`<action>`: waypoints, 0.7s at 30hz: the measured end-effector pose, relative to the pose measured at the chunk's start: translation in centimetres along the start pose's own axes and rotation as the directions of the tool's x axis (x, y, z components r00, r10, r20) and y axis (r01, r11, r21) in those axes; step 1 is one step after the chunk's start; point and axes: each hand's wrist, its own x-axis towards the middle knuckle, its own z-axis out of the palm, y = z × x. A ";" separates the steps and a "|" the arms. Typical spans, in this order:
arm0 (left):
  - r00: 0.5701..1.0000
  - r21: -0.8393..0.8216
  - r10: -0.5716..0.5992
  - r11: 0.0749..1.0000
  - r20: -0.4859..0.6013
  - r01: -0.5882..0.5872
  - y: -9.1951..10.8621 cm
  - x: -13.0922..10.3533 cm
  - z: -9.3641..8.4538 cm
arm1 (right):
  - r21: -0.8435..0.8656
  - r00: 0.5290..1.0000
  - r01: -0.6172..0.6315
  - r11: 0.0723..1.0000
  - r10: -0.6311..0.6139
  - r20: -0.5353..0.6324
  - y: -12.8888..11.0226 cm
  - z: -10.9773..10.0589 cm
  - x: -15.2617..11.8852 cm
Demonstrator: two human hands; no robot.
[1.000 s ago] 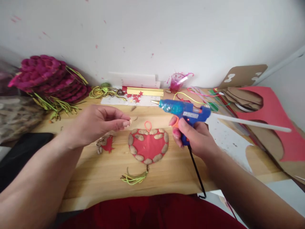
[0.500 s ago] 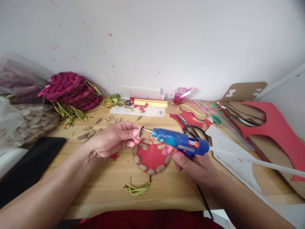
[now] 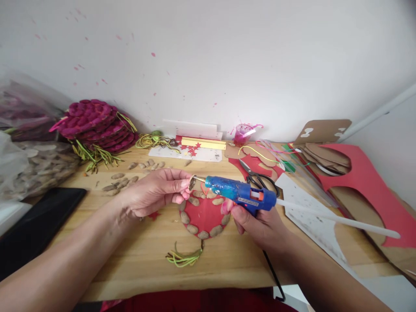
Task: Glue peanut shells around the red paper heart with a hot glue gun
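Between the thumb and fingers of my left hand (image 3: 159, 190) is a peanut shell (image 3: 192, 183), its hollow side turned to the right. My right hand (image 3: 256, 223) is wrapped round the handle of a blue glue gun (image 3: 240, 193), whose metal nozzle touches or nearly touches the shell. A white glue stick (image 3: 341, 219) sticks out of its back. Below the hands lies a red disc (image 3: 204, 215) with peanut shells around its edge and part of a second row at its top. A yellow-green tassel (image 3: 185, 258) hangs off its lower edge.
Loose peanut shells (image 3: 121, 182) lie left of the disc, near a black phone-like slab (image 3: 42, 225) and a bag of shells (image 3: 48, 167). Magenta shell-covered discs (image 3: 97, 123) are stacked behind. Scissors (image 3: 258, 175), a pink-stained cup (image 3: 241, 135) and red card (image 3: 373, 186) are at the right.
The view has shifted slightly, so most things appear a little further left. Both hands keep their holds, and the nozzle is still at the shell.
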 end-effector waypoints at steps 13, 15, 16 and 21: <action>1.000 -0.023 -0.016 1.000 0.011 0.016 -0.2 0.1 -0.1 | 0.015 0.997 0.082 0.996 -0.082 -0.015 -0.2 0.1 0.1; 1.000 -0.015 -0.017 1.000 0.013 0.017 -0.1 0.1 -0.1 | 0.022 0.995 0.101 0.995 -0.101 -0.023 -0.3 0.1 0.2; 1.000 -0.011 -0.015 1.000 0.015 0.015 -0.1 0.0 -0.1 | 0.025 0.994 0.110 0.994 -0.109 -0.028 -0.3 0.1 0.2; 1.000 0.008 -0.009 1.000 0.008 0.009 -0.1 0.0 0.0 | 0.020 0.994 0.104 0.994 -0.103 -0.030 -0.3 0.1 0.2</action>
